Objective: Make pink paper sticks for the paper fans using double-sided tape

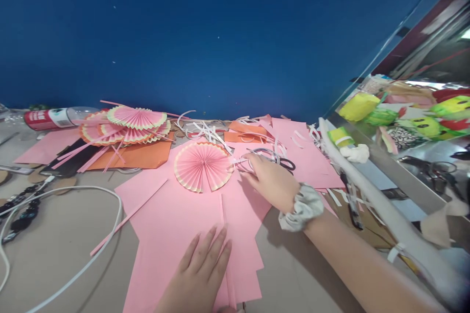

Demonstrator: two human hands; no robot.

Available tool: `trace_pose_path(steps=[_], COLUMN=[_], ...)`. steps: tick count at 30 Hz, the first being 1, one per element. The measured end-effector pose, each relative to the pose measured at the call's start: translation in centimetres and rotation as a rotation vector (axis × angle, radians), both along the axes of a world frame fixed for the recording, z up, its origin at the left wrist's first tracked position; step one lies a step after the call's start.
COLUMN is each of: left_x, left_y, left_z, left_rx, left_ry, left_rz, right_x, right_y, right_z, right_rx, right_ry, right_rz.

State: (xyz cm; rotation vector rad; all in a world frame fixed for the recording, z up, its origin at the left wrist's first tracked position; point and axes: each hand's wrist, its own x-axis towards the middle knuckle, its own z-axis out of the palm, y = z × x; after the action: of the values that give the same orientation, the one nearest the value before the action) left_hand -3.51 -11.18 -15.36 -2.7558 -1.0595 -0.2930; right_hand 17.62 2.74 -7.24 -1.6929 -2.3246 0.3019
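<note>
My left hand point(203, 269) lies flat on a stack of pink paper sheets point(165, 230), fingers stretched out. Beside its fingertips a narrow folded pink strip point(224, 225) runs along the sheets. My right hand point(270, 181), a pale scrunchie point(303, 208) at its wrist, reaches over the paper with thumb and forefinger apart. Close by it are scissors, whose black handle point(287, 164) shows behind the hand; contact with them is unclear. Left of those fingers rests a pleated pink paper fan point(201, 166) with a yellow edge, almost a full circle, with a gap at the front.
More pleated fans point(137, 124) are piled at the back left on orange paper point(128, 156), near a plastic bottle point(55, 118). A white cable point(119, 205) loops at left. Paper scraps point(209, 132) lie along the blue wall. A white tube point(352, 176) and a filled bin point(411, 156) stand right.
</note>
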Motion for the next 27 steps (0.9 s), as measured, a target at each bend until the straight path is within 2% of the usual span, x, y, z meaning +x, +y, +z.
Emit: trace_pose_path(steps=[3, 6, 12, 15, 17, 20, 23, 27], left_x=[0.0, 0.1, 0.1, 0.2, 0.2, 0.3, 0.3, 0.2], left_y=[0.3, 0.2, 0.2, 0.3, 0.3, 0.3, 0.3, 0.4], left_z=[0.5, 0.8, 0.7, 0.5, 0.5, 0.5, 0.5, 0.5], left_rx=[-0.012, -0.035, -0.102, -0.087, -0.069, -0.043, -0.031, -0.024], left_ry=[0.004, 0.006, 0.004, -0.015, -0.016, -0.006, -0.002, -0.013], left_rz=[0.002, 0.018, 0.014, 0.01, 0.014, 0.023, 0.024, 0.019], right_x=[-1.5, -3.6, -7.0, -8.5, -9.5, -10.7, -11.0, -10.0], right_y=[2.4, 5.5, 12.4, 14.6, 15.3, 15.9, 16.6, 17.6], right_z=[-0.3, 0.5, 5.3, 6.7, 6.6, 5.5, 4.9, 5.7], right_rx=[-0.007, -0.029, -0.023, -0.066, -0.097, -0.099, -0.089, -0.112], right_ry=[0.069, 0.155, 0.426, 0.543, 0.586, 0.618, 0.633, 0.627], right_rz=[0.097, 0.15, 0.168, 0.172, 0.18, 0.178, 0.156, 0.139])
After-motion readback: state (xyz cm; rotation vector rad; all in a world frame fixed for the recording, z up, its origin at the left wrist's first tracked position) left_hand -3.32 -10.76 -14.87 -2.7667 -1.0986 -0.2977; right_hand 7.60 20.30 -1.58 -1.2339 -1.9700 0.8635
